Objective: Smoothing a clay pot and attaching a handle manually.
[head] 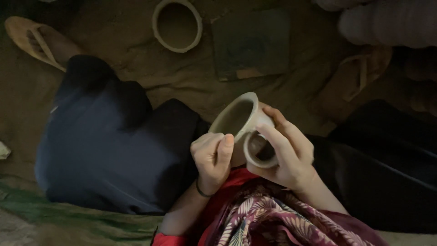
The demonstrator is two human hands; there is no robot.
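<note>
A pale unfired clay cup (236,116) with a loop handle (259,150) is held over my lap. My right hand (291,155) wraps around the cup's side and the handle, fingers over the loop. My left hand (211,157) is curled, its thumb and fingertips pressed on the cup's wall just below the rim, near where the handle joins. A dark band circles my left wrist. The cup's mouth faces up and to the left; its inside is dark.
A second pale clay ring-shaped pot (176,25) lies on the earthen floor ahead. A dark flat square slab (251,43) sits beside it. My knees in dark trousers (104,136) spread left and right; a sandalled foot (38,41) is at top left.
</note>
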